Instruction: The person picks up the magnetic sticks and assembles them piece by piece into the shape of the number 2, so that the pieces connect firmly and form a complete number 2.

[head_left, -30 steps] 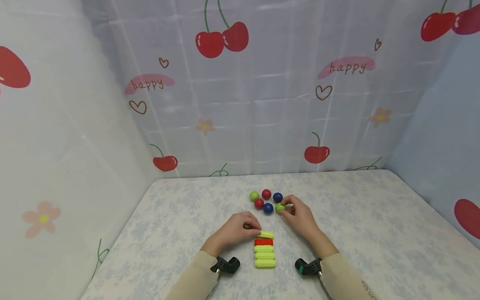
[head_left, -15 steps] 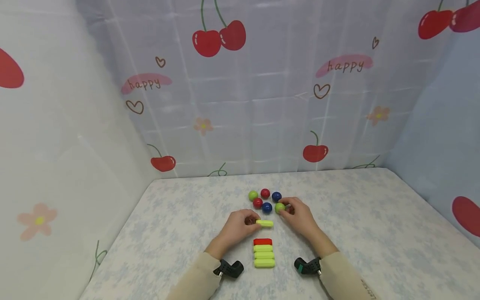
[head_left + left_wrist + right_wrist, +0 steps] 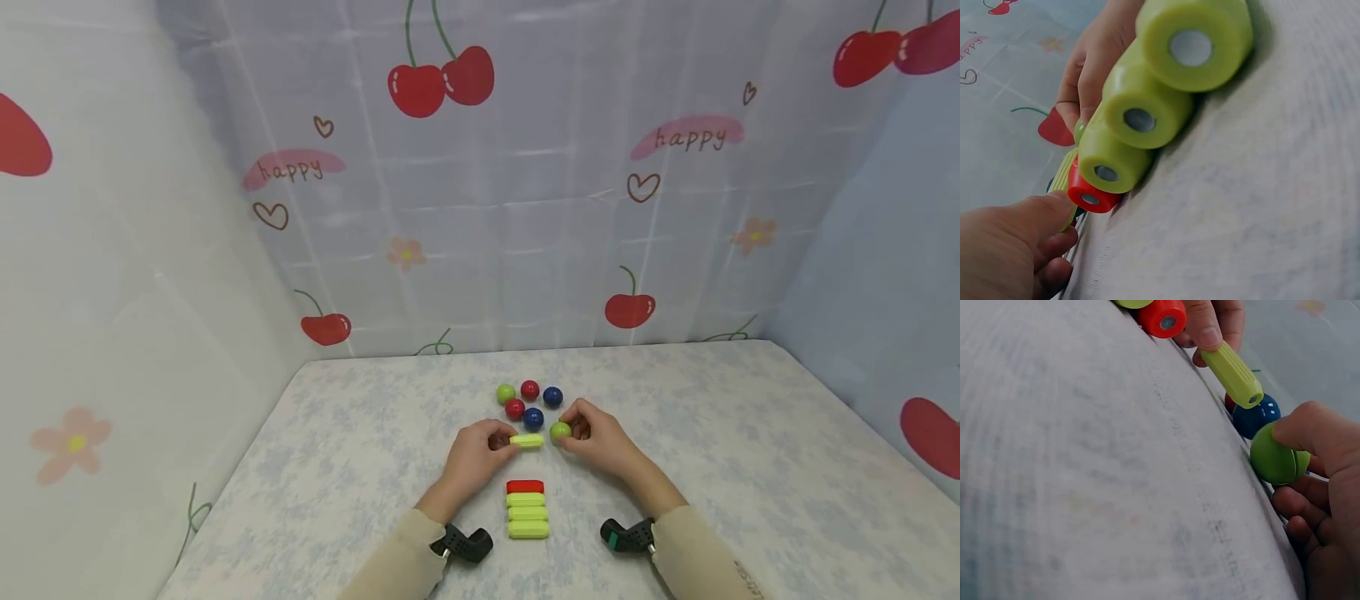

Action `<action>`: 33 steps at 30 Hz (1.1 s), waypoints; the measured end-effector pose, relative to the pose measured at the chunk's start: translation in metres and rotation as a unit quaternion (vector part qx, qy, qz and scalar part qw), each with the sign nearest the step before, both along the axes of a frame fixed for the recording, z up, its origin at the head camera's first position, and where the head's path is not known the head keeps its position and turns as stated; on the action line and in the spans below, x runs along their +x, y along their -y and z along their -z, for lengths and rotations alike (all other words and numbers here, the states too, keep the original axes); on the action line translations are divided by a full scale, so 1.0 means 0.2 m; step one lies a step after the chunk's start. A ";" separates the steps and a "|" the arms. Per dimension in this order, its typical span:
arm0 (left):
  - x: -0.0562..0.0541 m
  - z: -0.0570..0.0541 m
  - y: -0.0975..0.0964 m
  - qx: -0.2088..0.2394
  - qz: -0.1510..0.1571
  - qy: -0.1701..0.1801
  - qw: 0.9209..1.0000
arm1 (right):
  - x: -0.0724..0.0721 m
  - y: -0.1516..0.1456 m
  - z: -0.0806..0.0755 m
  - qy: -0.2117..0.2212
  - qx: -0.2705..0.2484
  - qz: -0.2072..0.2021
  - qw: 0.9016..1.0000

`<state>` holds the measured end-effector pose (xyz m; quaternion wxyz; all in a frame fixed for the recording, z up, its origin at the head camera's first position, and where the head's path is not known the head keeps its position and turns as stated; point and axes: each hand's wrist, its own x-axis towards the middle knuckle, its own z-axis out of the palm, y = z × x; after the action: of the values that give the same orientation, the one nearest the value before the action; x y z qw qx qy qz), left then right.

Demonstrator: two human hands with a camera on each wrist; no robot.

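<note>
Between thumb and fingers of my left hand (image 3: 472, 454) is a yellow-green magnetic rod (image 3: 528, 441), pinched by its left end. Its free end, with a small metal disc, shows in the right wrist view, where the rod is lifted off the cloth. My right hand (image 3: 603, 437) pinches a green ball (image 3: 1271, 455) just to the right of that rod; a small gap separates the two in the head view. Nearer the person lies a row of rods: a red rod (image 3: 525, 487) at the far end, then several yellow-green rods (image 3: 528, 529) side by side.
Beyond the hands sit two blue balls, one nearer (image 3: 533, 418) and one farther (image 3: 552, 397), two red balls (image 3: 514, 409) and another green ball (image 3: 506, 393). A patterned cloth covers the table (image 3: 360, 467). Printed curtains (image 3: 517, 250) enclose the back and sides.
My left hand has carried the yellow-green rod away from the row, toward the balls. My right hand has drawn the green ball slightly nearer the person, away from the other balls.
</note>
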<state>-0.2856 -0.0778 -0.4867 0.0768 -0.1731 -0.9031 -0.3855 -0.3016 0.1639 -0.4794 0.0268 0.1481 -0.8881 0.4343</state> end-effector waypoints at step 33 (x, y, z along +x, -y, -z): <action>-0.02 0.01 -0.01 -0.011 -0.010 -0.023 1.000 | 0.02 -0.01 0.03 -0.015 -0.005 -0.022 1.000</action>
<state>-0.2887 -0.0764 -0.4896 0.0998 -0.1739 -0.9068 -0.3708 -0.2975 0.1653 -0.4861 0.0310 0.1739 -0.8821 0.4367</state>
